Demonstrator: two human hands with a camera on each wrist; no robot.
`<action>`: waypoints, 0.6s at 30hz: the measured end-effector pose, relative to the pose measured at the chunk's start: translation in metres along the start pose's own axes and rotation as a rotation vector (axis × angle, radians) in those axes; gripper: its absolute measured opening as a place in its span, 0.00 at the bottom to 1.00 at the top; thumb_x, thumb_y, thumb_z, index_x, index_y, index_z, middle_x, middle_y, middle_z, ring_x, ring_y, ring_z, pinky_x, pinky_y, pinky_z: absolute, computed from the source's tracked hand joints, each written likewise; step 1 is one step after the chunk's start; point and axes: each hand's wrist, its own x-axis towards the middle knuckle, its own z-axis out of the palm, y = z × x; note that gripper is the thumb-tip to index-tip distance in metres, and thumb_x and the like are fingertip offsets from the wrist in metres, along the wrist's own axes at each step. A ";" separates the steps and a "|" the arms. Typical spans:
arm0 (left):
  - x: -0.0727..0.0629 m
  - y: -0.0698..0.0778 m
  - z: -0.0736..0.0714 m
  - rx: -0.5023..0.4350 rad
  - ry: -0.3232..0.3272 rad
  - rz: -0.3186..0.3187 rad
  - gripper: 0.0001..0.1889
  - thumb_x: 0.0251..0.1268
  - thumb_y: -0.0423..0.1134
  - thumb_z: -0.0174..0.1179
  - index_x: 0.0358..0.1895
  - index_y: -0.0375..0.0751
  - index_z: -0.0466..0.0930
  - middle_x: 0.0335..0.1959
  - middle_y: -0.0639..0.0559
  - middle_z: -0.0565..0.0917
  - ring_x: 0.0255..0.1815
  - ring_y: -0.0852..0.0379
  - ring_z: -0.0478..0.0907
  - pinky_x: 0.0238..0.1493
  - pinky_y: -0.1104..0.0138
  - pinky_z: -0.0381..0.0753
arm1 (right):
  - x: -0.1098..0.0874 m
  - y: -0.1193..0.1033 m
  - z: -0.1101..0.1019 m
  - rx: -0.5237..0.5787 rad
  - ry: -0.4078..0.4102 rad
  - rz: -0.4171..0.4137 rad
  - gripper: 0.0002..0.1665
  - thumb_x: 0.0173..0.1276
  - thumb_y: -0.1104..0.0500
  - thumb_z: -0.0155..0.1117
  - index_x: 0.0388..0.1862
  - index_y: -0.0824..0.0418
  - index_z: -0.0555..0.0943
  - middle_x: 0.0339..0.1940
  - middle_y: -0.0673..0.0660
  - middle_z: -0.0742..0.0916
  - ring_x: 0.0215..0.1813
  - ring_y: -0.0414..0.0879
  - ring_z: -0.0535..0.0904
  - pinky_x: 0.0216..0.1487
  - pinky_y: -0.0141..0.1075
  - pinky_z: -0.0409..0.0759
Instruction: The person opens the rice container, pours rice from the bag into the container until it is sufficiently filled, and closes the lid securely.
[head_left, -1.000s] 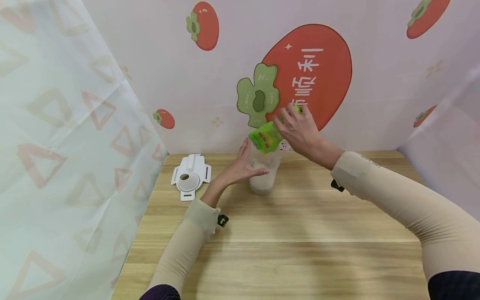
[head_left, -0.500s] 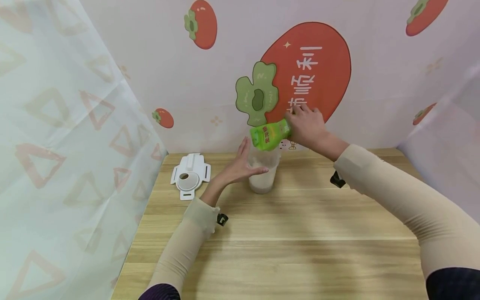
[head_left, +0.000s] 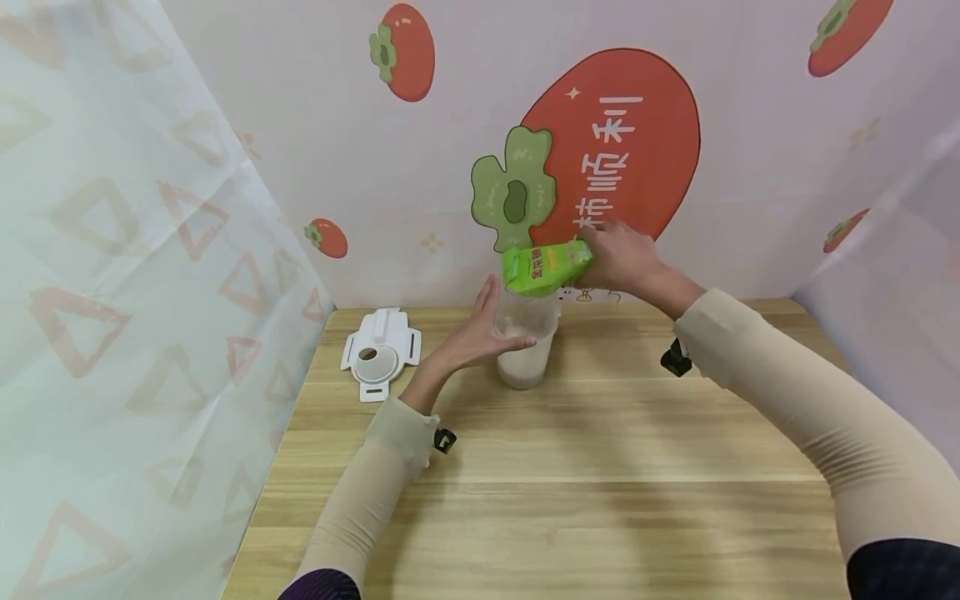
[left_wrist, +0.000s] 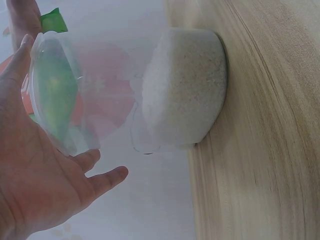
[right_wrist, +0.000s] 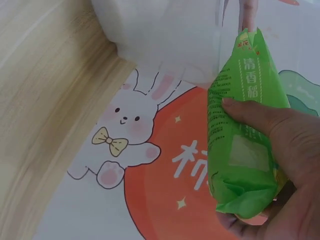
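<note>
A clear plastic container [head_left: 542, 317] stands upright on the table, its lower part filled with pale rice [left_wrist: 185, 85]. My left hand [head_left: 480, 335] rests against its upper side, thumb across the front and the other fingers stretched out beside the rim. Above the opening, my right hand [head_left: 621, 257] grips a green rice bag [head_left: 547, 265], tipped so that its far end hangs over the container. In the right wrist view, the thumb presses on the printed side of the bag while the other fingers are mostly behind it.
A white plastic lid [head_left: 377, 362] with flaps and a round hole lies left of the container. The wooden table [head_left: 600, 500] meets a patterned back wall [head_left: 420, 183] close behind the container. Another patterned sheet [head_left: 150, 317] rises along the left edge.
My right hand has shifted slightly right and down, and the rice bag has turned from slanting to nearly level over the container. The left hand and container stay in place.
</note>
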 end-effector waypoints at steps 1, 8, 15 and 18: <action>0.000 0.000 0.000 0.000 -0.001 -0.002 0.71 0.61 0.69 0.70 0.86 0.53 0.19 0.89 0.50 0.25 0.88 0.39 0.43 0.80 0.44 0.61 | 0.000 0.001 0.001 0.008 -0.006 -0.002 0.46 0.54 0.45 0.85 0.68 0.59 0.78 0.55 0.62 0.85 0.50 0.58 0.77 0.42 0.54 0.85; 0.000 0.000 0.000 -0.001 0.002 0.001 0.70 0.61 0.69 0.69 0.87 0.47 0.23 0.89 0.51 0.25 0.88 0.38 0.44 0.80 0.44 0.61 | -0.001 0.008 0.003 0.052 -0.046 -0.016 0.57 0.50 0.46 0.89 0.76 0.62 0.73 0.66 0.66 0.82 0.56 0.61 0.79 0.57 0.59 0.84; 0.000 0.000 0.000 0.015 0.000 0.001 0.70 0.62 0.69 0.69 0.87 0.43 0.24 0.89 0.48 0.26 0.88 0.39 0.43 0.81 0.44 0.61 | -0.001 0.010 0.006 0.067 -0.063 -0.036 0.63 0.47 0.49 0.91 0.79 0.62 0.68 0.68 0.66 0.81 0.58 0.62 0.78 0.62 0.61 0.81; -0.001 0.000 0.000 0.013 0.001 0.000 0.69 0.62 0.69 0.69 0.87 0.43 0.24 0.89 0.49 0.25 0.88 0.41 0.41 0.81 0.45 0.60 | -0.002 0.011 0.007 0.072 -0.077 -0.043 0.62 0.47 0.49 0.92 0.77 0.64 0.69 0.66 0.66 0.81 0.57 0.62 0.78 0.61 0.60 0.81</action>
